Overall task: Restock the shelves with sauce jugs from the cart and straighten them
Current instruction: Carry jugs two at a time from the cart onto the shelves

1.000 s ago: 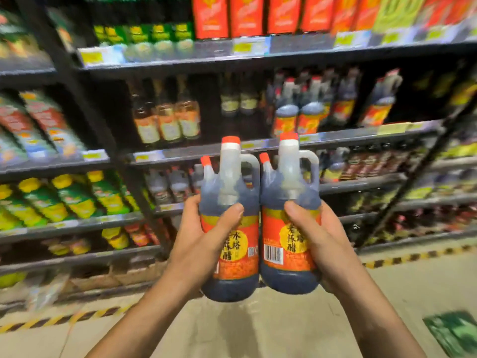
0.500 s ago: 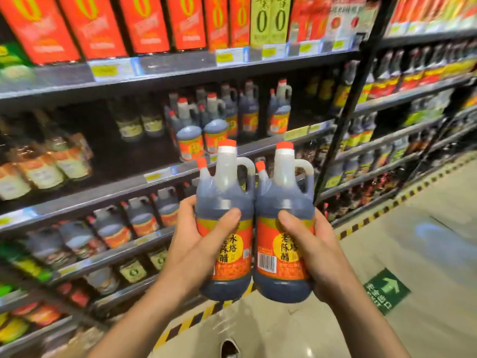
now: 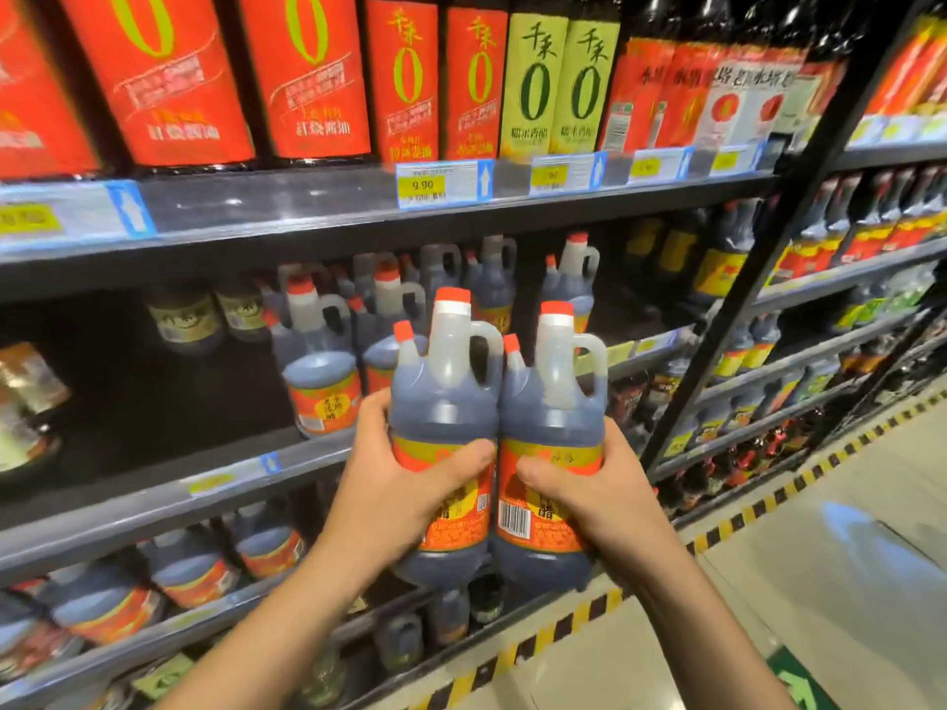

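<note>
Two dark sauce jugs with red caps, white handles and orange labels are held upright, side by side and touching, in front of the middle shelf (image 3: 153, 497). My left hand (image 3: 394, 494) grips the left jug (image 3: 443, 402) around its label. My right hand (image 3: 599, 489) grips the right jug (image 3: 553, 417) the same way. Behind them, several matching jugs (image 3: 320, 371) stand on that shelf, to the left of and beyond the held pair. The cart is out of view.
Tall red and green sauce bottles (image 3: 535, 84) fill the top shelf above price tags (image 3: 443, 184). More jugs (image 3: 189, 571) stand on the lower shelf. A black upright post (image 3: 743, 299) divides the bays. Yellow-black floor tape (image 3: 717, 532) runs along the shelf base at right.
The view has closed in on the shelves and swung right. Both held jugs now sit higher and nearer the middle shelf, still gripped the same way.
</note>
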Tool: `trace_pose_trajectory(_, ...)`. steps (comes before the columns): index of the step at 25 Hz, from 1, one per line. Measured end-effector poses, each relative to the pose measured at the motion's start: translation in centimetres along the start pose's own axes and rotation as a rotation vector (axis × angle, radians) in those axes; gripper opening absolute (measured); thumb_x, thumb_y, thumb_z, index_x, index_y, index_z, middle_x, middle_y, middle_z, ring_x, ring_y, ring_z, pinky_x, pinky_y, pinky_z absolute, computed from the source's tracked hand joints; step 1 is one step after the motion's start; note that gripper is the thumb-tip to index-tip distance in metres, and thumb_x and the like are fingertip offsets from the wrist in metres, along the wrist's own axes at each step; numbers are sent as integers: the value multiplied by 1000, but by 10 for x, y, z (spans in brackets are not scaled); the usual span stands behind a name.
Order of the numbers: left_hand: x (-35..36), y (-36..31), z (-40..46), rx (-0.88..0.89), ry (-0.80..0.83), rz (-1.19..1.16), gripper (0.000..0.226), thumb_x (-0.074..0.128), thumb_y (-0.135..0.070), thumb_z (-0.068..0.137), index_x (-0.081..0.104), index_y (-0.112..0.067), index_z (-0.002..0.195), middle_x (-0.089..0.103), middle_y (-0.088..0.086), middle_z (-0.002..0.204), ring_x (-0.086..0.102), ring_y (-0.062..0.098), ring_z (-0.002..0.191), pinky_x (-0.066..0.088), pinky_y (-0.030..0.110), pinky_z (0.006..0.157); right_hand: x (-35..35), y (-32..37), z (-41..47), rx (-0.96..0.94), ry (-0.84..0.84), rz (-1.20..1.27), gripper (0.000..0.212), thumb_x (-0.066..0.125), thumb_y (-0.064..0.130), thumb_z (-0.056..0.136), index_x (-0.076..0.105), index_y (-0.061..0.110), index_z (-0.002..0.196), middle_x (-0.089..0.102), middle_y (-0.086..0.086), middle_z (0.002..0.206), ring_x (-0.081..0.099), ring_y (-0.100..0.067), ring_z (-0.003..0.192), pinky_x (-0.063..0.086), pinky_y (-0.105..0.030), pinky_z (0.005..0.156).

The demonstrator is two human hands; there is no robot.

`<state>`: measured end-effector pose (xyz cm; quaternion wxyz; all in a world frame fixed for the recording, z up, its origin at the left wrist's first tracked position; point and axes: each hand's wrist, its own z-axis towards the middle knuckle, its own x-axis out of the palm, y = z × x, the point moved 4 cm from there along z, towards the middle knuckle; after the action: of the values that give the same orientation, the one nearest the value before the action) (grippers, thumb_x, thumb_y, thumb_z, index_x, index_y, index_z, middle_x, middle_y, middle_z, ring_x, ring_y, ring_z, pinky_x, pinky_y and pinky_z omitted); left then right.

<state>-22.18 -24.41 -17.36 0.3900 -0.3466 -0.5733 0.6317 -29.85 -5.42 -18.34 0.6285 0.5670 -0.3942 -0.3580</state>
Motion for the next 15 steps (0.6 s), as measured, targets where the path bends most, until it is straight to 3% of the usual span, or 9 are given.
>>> trace_pose_trajectory(3,13,5,32,22,-5,42,82,93,-39,52,47,-37,120,69,-11,117,70,4,103,58,26,81,-14,-12,41,-18,0,-19,76,89,15,64,52,15,131,73,-11,118,75,-28,102,63,-42,80)
trace_pose_trajectory(5,20,8,48,48,-22,70,81,92,-34,54,48,-33,123,69,-11,116,70,3,104,59,25,79,-22,-20,64,-27,-23,-25,77,90,16,62,51,18,128,73,-8,118,75,-25,102,62,-38,78)
trace_pose_trajectory(7,27,11,60,63,-44,84,81,92,-31,56,51,-28,126,72,-11,114,71,5,103,60,26,82,-29,-28,86,-32,-15,-17,79,93,21,60,52,19,128,73,-7,119,74,-26,103,62,-42,81)
trace_pose_trajectory(12,47,8,90,132,-145,214,86,96,-35,49,57,-29,125,71,-17,116,69,2,106,58,23,85,-52,-42,145,-67,82,-28,78,92,14,65,54,18,133,73,-7,123,72,-28,109,58,-52,91)
trace_pose_trajectory(15,59,10,100,141,-251,252,89,101,-28,49,56,-28,127,70,-19,117,67,0,108,57,25,90,-60,-35,170,-119,140,-83,81,93,14,61,53,26,130,72,1,123,72,-18,109,60,-40,88)
